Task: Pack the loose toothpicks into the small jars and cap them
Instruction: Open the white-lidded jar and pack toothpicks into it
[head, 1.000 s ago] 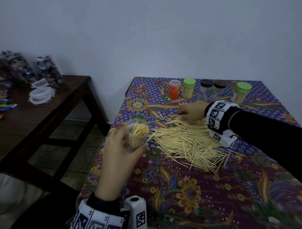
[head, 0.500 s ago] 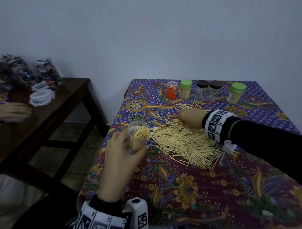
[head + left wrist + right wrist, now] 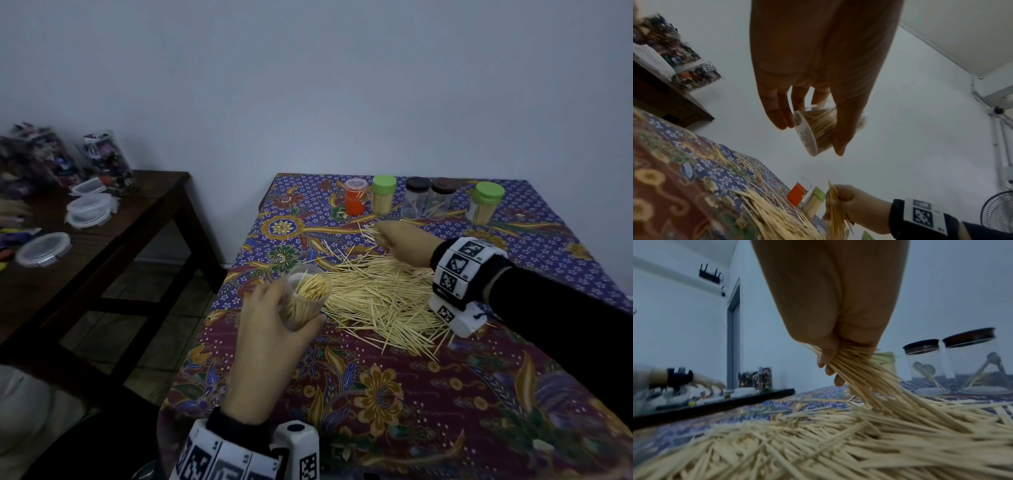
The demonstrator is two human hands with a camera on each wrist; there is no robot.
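My left hand (image 3: 270,329) grips a small clear jar (image 3: 306,298) part-filled with toothpicks, held tilted above the table's left edge; the jar (image 3: 816,129) shows between thumb and fingers in the left wrist view. A big pile of loose toothpicks (image 3: 380,301) lies on the patterned tablecloth. At the pile's far side my right hand (image 3: 400,236) holds a bunch of toothpicks (image 3: 857,369), lifted slightly off the pile (image 3: 818,443). The same bunch (image 3: 835,211) fans out of that fist in the left wrist view.
Along the table's back stand an orange jar (image 3: 355,197), two green-capped jars (image 3: 383,195) (image 3: 484,202) and two black-capped glass jars (image 3: 428,197). A dark wooden side table (image 3: 102,246) on the left carries plastic containers (image 3: 87,209). Another person's hand (image 3: 709,383) works there.
My right hand has closed on a bunch of toothpicks and raised it from the pile's far side. The left hand still holds the jar in about the same place.
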